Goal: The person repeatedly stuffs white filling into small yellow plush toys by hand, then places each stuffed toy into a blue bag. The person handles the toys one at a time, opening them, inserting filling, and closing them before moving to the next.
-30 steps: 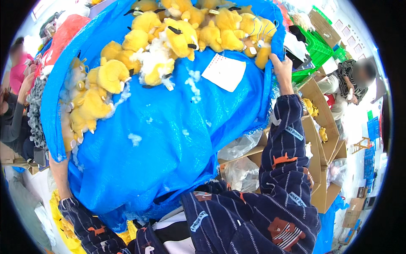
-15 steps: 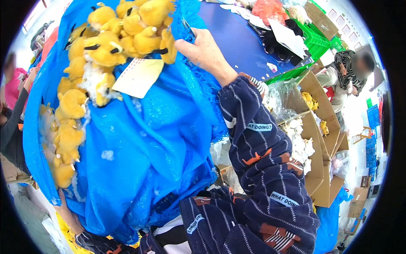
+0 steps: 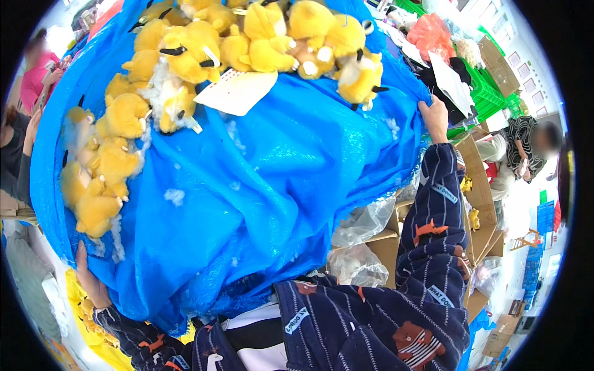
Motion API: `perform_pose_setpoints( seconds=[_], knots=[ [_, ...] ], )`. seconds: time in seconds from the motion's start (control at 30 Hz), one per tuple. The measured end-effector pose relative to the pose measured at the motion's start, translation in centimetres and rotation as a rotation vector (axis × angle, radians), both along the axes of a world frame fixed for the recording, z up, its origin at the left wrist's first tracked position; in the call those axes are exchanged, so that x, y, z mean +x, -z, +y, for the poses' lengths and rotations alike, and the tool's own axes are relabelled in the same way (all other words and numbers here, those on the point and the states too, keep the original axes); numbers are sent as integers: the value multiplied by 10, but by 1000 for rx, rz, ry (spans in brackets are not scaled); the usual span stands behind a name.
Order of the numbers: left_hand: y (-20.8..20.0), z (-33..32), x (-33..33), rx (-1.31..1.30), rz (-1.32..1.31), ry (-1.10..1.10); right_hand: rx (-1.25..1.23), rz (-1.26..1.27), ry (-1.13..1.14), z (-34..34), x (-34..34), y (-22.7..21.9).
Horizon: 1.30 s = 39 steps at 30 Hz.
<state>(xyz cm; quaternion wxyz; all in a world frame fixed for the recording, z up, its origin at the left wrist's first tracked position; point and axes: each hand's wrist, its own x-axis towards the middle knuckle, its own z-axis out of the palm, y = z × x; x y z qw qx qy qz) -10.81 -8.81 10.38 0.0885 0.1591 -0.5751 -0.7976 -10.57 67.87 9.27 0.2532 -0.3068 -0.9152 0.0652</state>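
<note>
A large blue woven plastic bag (image 3: 260,204) lies spread wide in front of me, its mouth gaping. My right hand (image 3: 435,119) is closed on its right edge, arm stretched out. At the lower left, my left hand (image 3: 91,277) grips the opposite edge, most of its fingers hidden by the plastic. Yellow plush toys (image 3: 192,52) are heaped along the far and left parts of the bag. One plush toy (image 3: 359,79) lies at the right end of the heap. A pale paper sheet (image 3: 238,93) rests against them, beside white stuffing (image 3: 162,93).
Open cardboard boxes (image 3: 477,185) stand beyond my right arm, with clear plastic wrap (image 3: 359,263) nearer me. Green crates (image 3: 486,93) and a red plastic bag (image 3: 430,36) are at the far right. A seated person (image 3: 526,148) is at right; other people (image 3: 37,80) are at left.
My right hand has moved far to the right, pulling the bag's edge with it. The mouth is wider, and more plush toys show along the far side.
</note>
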Motion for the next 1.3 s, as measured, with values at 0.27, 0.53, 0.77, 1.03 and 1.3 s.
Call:
perform_pose_setpoints(
  seconds=[0.27, 0.53, 0.77, 1.03, 1.3],
  knots=[
    [16, -17, -7, -49, -28, -13, 162, 72, -24, -69, 24, -69],
    [7, -24, -4, -1104, 102, -175, -20, -105, -610, -200, -6, -48],
    [-15, 16, 37, -1461, 305, -240, 26, -231, -453, -160, -49, -23],
    [-52, 64, 50, -1469, 665, 171, 151, -175, -141, -169, -82, 8],
    [-30, 60, 20, -1315, 498, 79, 141, 94, -154, -149, -71, 10]
  ],
)
